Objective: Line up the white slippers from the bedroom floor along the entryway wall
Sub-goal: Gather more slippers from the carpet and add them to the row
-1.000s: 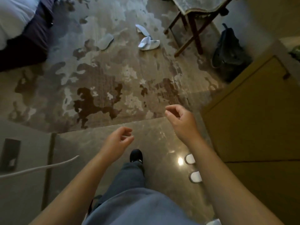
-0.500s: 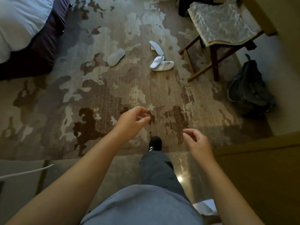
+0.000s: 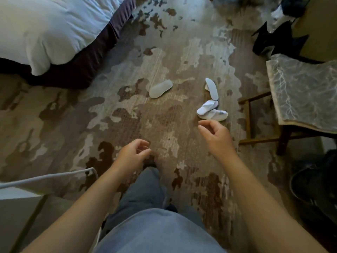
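White slippers lie scattered on the mottled brown-and-cream carpet point(image 3: 127, 110), none of them yet in hand. One slipper point(image 3: 160, 88) rests alone, sole up, out in the open floor past the corner of the bed point(image 3: 54, 28); three more sit in a loose cluster over toward the carpet's right edge, just beside the wooden chair point(image 3: 299, 99): a long slipper point(image 3: 212, 88) flipped over at the far end, and a crossed pair point(image 3: 212, 112) touching each other below it. The left hand point(image 3: 133, 156) hangs empty with fingers loosely curled inward, holding nothing. The right hand point(image 3: 217, 136) is also empty, thumb and forefinger apart and the rest relaxed, raised just short of the crossed pair. The likely next step is to stoop and gather the cluster, and that is where trouble could start. The two crossed slippers overlap, so a grab at the upper one may drag or flip the lower. They look light and floppy, so pinching by the toe band alone could let one fold and slip out on the walk back. The chair leg stands close to the cluster, and a fast reach could knock knuckles against it. The lone slipper sits well apart from the others and nearly matches the pale carpet patches, so it could be overlooked. The dark bags point(image 3: 280, 39) past the chair crowd that side and could catch a foot.
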Available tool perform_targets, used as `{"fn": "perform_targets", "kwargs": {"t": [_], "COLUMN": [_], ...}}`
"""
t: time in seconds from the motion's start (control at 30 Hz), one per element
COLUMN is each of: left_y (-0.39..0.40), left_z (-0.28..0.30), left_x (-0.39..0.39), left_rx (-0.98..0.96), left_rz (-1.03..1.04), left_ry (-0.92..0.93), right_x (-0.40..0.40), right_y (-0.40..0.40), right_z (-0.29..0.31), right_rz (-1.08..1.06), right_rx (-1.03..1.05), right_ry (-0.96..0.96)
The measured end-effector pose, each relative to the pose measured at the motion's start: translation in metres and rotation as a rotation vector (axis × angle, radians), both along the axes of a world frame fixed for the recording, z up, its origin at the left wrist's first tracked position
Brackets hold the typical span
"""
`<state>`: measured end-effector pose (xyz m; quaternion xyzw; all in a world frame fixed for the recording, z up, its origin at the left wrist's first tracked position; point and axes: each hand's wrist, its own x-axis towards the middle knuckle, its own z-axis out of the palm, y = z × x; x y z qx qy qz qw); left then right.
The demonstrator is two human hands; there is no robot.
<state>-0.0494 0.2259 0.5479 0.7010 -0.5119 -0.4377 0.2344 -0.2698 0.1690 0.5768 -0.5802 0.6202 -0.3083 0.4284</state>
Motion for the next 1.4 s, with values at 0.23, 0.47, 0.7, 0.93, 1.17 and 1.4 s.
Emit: {"fn": "perform_targets", "kwargs": {"t": [0.23,0.47,0.7,0.93,1.17,1.4], "left_y": [-0.179,-0.368,-0.501,-0.618,-0.705,-0.762], "left_z": [-0.024,-0.008,-0.048,-0.150,-0.324,-0.547], "left_x": [0.018,0.007,-0.005,0.011,0.024,0.036], "left_rx": [0.019,0.036,0.111,0.265,0.333,0.230], "left_rz": [0.018,-0.118,-0.115,-0.008,-0.017,-0.015], "left_ry": [0.025,0.034,0.025,-0.045,-0.136,-0.227], "right_x": [0.014,0.005,-0.006,0.007,0.026,0.048], "right_y": [-0.155,-0.269,-0.408,-0.585,-0.667,-0.697], "right_z": [-0.025,-0.038,-0.082,-0.173,-0.345,-0.575], "right_rz": [-0.052,-0.178,-0.185,-0.035,0.009,0.136], "right_rx": [0.058,0.183,0.262,0.281,0.339,0.315], "right_ry": [0.008,0.041,0.036,0.048,0.101,0.327]}}
